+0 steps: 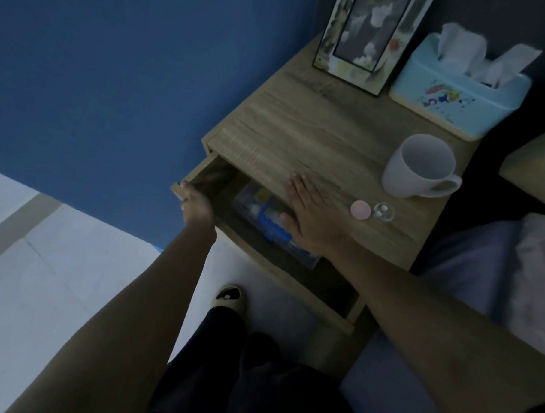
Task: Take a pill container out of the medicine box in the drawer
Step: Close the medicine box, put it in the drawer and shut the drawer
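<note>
Medicine box: a clear plastic box with blue and yellow packets showing through it; it lies inside the open drawer, partly hidden under the right hand and the edge of the top.
Pill container: cannot be told apart among the box's contents in this dim view.
Drawer: pulled out from the wooden nightstand, its dark inside showing, the front panel toward the person.
Left hand: fingers curled over the far corner of the drawer front, gripping the panel's edge.
Right hand: flat, palm down, fingers spread and extended on the front edge of the surface, thumb hanging over the drawer above the medicine box; it holds nothing.
Surface: the nightstand's wood-grain top.
Pink lid: a small round disc lying flat just beside the right hand.
Small clear jar: touching or nearly touching the pink lid, with something white inside.
White mug: stands behind the jar, handle toward the bed.
Tissue box: light blue, at the rear right, tissues sticking out.
Picture frame: leans at the rear, beside the tissue box.
Bed: to the right of the nightstand.
Foot in a slipper: on the pale floor below the drawer.
</note>
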